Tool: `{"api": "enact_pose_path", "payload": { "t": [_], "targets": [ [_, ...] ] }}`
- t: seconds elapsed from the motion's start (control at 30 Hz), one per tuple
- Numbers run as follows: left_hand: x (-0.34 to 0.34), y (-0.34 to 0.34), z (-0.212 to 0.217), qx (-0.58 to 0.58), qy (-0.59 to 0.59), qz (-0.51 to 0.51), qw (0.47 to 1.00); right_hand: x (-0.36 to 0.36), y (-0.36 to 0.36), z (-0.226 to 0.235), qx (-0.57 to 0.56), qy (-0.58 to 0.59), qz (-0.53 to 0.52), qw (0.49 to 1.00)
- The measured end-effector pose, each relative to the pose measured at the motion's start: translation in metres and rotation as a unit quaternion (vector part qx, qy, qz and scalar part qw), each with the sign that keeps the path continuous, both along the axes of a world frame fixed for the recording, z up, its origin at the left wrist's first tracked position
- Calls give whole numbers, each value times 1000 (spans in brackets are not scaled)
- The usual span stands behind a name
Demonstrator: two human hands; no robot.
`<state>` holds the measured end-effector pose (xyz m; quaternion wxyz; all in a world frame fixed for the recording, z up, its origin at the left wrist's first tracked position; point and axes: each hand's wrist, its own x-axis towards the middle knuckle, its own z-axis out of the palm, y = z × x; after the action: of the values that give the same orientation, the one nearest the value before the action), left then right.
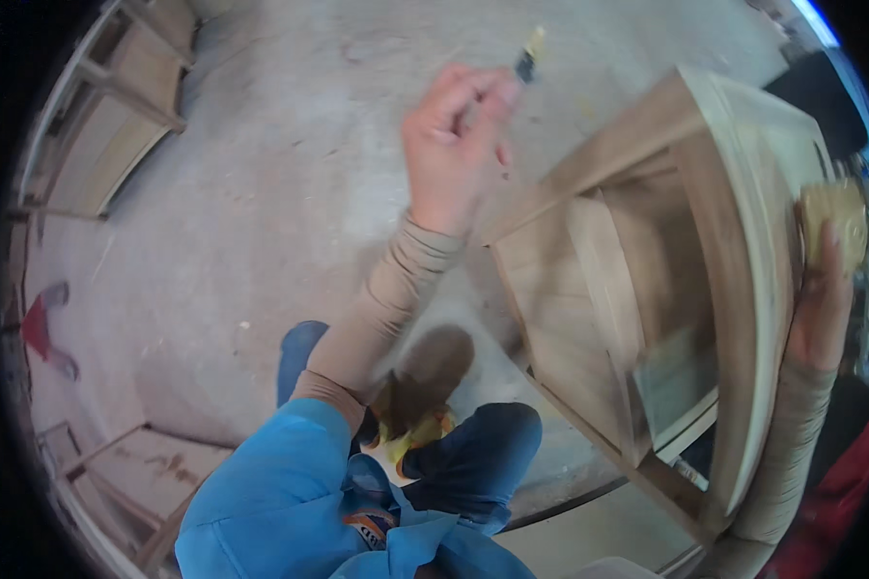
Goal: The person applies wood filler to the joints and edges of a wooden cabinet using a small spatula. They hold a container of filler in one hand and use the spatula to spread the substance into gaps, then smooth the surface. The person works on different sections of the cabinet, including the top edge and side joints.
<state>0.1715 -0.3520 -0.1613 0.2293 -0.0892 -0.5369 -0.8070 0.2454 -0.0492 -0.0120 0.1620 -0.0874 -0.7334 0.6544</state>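
Raised over the floor, my left hand (447, 145) pinches a small dark piece with a pale yellow tip (529, 53) between thumb and fingers. Blur hides its exact kind. A light wooden cabinet frame (734, 232) with open bays stands tilted in the view, to the right of that hand and apart from it. Along the cabinet's far right side reaches my right arm. My right hand (823, 304) has its fingers against a yellowish block (835, 224), which it holds by the cabinet's outer side. Some of those fingers are hidden.
Other wooden furniture frames stand at the upper left (116, 116) and lower left (130, 473). My knees (478, 458) are bent close to the cabinet. A red item (36, 328) lies at the left edge, and a dark object (821, 101) is behind the cabinet.
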Motion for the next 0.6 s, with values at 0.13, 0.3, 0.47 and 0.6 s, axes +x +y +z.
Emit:
{"api": "enact_pose_path", "payload": {
  "t": [0.13,0.3,0.47,0.6],
  "targets": [
    [1,14,-15,42,45,4,998,0,-13,5,-8,4,22,1000],
    [14,42,-30,41,0,-8,999,-5,-15,8,19,17,59,998],
    [30,50,-21,53,18,-28,998,-4,-15,3,32,14,59,998],
    [33,50,-35,49,57,-12,997,-5,-10,2,95,12,48,994]
  ]
}}
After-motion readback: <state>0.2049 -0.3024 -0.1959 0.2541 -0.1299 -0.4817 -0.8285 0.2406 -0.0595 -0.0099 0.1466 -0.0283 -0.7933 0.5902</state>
